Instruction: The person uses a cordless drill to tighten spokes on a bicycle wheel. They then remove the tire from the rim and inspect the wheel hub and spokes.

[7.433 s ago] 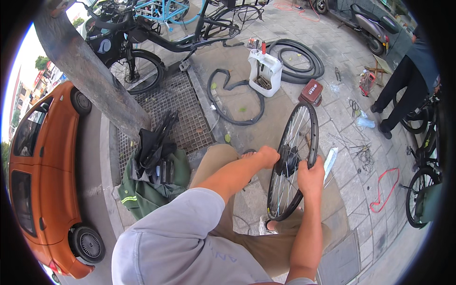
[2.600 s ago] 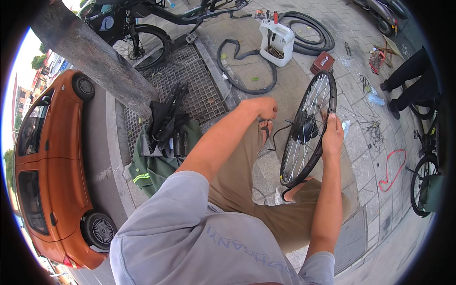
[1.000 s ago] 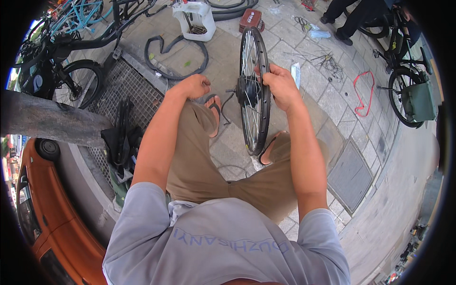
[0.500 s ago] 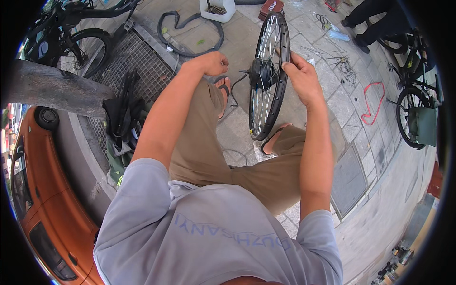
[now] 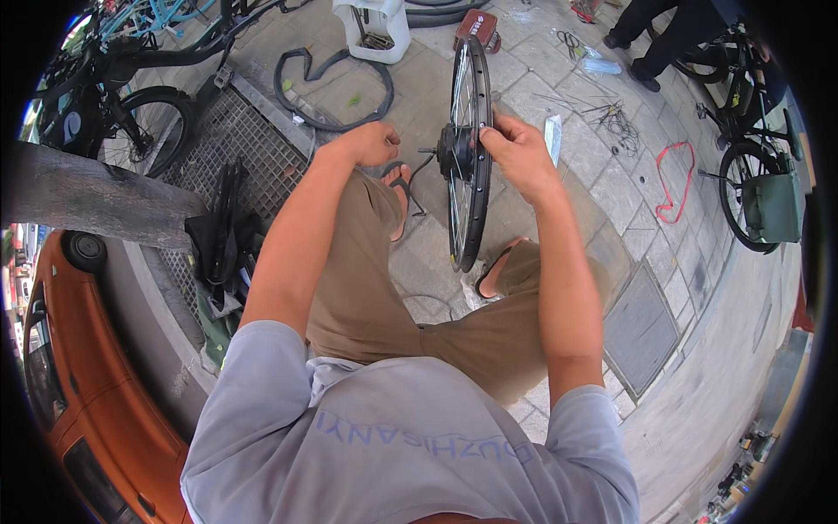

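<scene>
A spoked bicycle wheel without a tyre stands upright between my feet, seen nearly edge-on. Its thick black hub has an axle and a dark cable on the left side. My right hand grips the rim from the right, thumb on the near face and fingers behind. Over my left knee hovers my left hand, apart from the wheel. Its fingers are curled together; whatever they hold, if anything, is hidden.
A black inner tube lies ahead on the paving, near a white container and a red case. Loose spokes and a red strap lie right. Another person stands beside a parked bicycle. A tree trunk is left.
The wheel has turned more edge-on and shifted slightly left, with my right hand still gripping its rim. My left hand stays curled above the knee. The whole view has shifted slightly.
</scene>
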`<control>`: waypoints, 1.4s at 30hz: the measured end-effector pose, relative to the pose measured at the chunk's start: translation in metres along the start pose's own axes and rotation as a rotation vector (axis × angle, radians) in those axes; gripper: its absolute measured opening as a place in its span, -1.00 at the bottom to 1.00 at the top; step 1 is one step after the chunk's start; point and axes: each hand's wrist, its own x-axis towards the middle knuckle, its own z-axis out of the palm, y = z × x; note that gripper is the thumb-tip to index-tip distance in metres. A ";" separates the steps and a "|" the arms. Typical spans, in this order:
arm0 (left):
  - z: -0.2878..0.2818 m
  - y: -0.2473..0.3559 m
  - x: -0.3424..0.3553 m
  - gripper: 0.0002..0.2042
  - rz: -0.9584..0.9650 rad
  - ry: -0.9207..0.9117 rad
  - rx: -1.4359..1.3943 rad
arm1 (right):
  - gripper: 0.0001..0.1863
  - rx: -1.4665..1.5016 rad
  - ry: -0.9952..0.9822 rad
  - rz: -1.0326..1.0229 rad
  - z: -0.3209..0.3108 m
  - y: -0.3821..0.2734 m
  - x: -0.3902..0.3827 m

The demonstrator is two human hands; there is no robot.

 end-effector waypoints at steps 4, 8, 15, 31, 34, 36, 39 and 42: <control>0.000 -0.012 0.002 -0.60 -0.007 0.003 -0.088 | -0.67 -0.089 -0.052 -0.021 0.007 -0.013 -0.009; -0.002 -0.006 0.001 -0.59 0.002 0.017 -0.108 | -0.43 -0.145 -0.085 -0.053 0.004 0.009 -0.002; -0.003 0.001 0.001 -0.58 0.005 0.042 -0.152 | -0.36 -0.187 -0.151 0.017 0.004 -0.012 -0.013; 0.006 0.052 -0.001 -0.60 0.328 0.710 -0.207 | -0.59 -0.199 0.066 -0.135 0.018 0.000 -0.018; 0.003 0.078 -0.010 -0.65 0.204 0.612 -0.256 | -0.59 -0.238 0.082 -0.113 0.007 0.003 -0.015; 0.004 0.090 -0.010 -0.70 0.169 0.628 -0.322 | -0.59 -0.222 0.087 -0.107 0.002 0.000 -0.013; 0.018 0.093 -0.009 -0.72 0.179 0.728 -0.298 | -0.50 -0.447 0.024 -0.140 0.002 -0.012 -0.018; 0.022 0.112 0.003 -0.75 0.148 0.660 -0.203 | -0.59 -0.545 0.069 -0.131 -0.004 -0.001 -0.019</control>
